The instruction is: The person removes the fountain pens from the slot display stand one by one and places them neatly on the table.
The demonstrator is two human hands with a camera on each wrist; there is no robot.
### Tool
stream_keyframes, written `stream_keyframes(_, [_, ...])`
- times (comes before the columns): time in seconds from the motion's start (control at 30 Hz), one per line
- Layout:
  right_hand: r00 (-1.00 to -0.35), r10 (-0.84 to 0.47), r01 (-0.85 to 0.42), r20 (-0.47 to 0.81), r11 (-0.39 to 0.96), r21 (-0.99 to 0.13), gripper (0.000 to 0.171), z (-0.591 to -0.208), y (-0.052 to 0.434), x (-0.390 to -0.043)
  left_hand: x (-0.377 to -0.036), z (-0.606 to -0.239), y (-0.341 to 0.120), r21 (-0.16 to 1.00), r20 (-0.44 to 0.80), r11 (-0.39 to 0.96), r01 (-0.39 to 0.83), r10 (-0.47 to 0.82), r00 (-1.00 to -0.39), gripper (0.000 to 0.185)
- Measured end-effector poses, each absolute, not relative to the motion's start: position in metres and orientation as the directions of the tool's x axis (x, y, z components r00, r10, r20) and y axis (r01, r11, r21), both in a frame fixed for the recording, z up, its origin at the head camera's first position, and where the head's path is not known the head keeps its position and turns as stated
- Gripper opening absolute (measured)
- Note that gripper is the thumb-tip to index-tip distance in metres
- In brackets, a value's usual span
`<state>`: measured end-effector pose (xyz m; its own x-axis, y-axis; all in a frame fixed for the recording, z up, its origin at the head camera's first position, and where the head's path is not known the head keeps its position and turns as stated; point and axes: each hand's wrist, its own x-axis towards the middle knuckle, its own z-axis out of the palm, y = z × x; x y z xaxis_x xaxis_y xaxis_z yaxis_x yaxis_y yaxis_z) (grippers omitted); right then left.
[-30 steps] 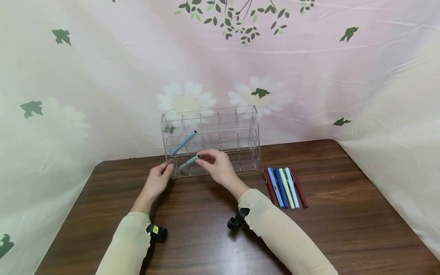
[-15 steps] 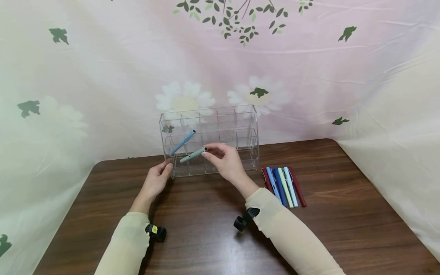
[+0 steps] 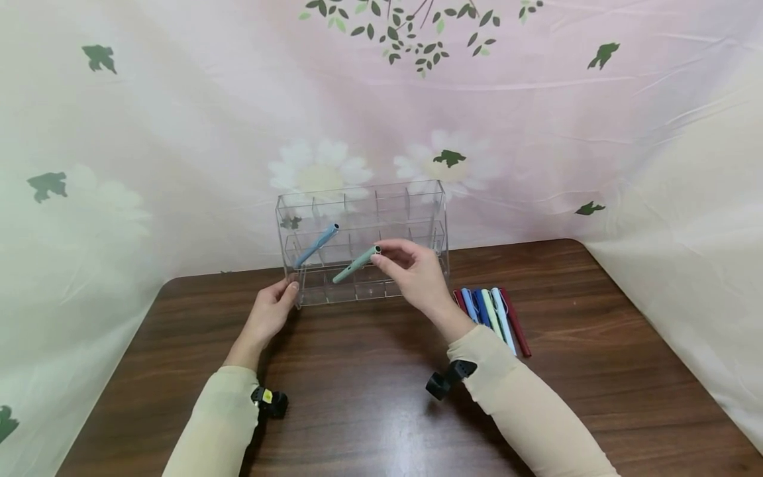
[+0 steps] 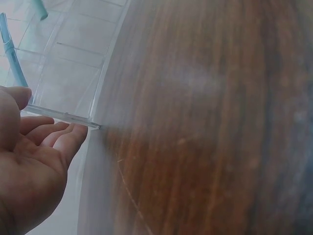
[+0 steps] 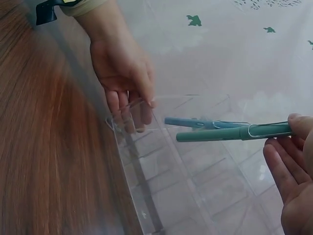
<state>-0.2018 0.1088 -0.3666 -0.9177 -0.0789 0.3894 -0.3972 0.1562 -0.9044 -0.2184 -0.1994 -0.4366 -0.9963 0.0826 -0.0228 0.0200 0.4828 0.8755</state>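
A clear tiered pen rack (image 3: 369,291) with many compartments stands at the back of the table. My left hand (image 3: 274,310) grips its left side panel, thumb on one face and fingers on the other, as the left wrist view shows (image 4: 39,161). A blue pen (image 3: 318,245) leans tilted in the rack's left end. My right hand (image 3: 417,275) pinches a green pen (image 3: 356,265) by its capped end, between thumb and fingers. In the right wrist view the green pen (image 5: 215,134) is held slanted over the rack's compartments, in front of the blue one.
To the right of the rack, several pens (image 3: 507,318) in red, blue, pale green and light blue lie side by side on the wooden table (image 3: 596,371), partly hidden by my right forearm. A patterned cloth (image 3: 512,119) hangs behind the table and at its sides.
My right hand has moved to the right along the rack and slightly up, carrying the green pen out from the left end. The left hand keeps its hold.
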Motion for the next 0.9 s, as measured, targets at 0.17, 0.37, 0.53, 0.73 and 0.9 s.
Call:
stream_keyframes(0.17, [-0.910, -0.056, -0.414, 0.410, 0.110, -0.904, 0.024, -0.360, 0.119, -0.197, -0.219, -0.436, -0.199, 0.873, -0.018, 0.486, 0.026, 0.087, -0.996, 0.053])
stream_keyframes(0.37, [-0.904, -0.023, -0.428, 0.427, 0.084, -0.900, 0.024, -0.351, 0.129, -0.189, -0.220, -0.437, -0.199, 0.873, -0.019, 0.488, 0.025, 0.084, -0.996, 0.053])
stream_keyframes(0.53, [-0.889, 0.007, -0.457, 0.457, 0.034, -0.889, 0.025, -0.347, 0.138, -0.185, -0.220, -0.438, -0.199, 0.878, -0.012, 0.478, 0.030, 0.084, -0.996, 0.053])
stream_keyframes(0.73, [-0.874, 0.055, -0.482, 0.482, 0.023, -0.876, 0.028, -0.345, 0.152, -0.182, -0.219, -0.437, -0.199, 0.882, -0.025, 0.471, 0.019, 0.086, -0.996, 0.053])
stream_keyframes(0.9, [-0.875, 0.098, -0.470, 0.474, 0.056, -0.881, 0.024, -0.344, 0.164, -0.180, -0.218, -0.435, -0.199, 0.883, -0.046, 0.470, 0.004, 0.094, -0.995, 0.056])
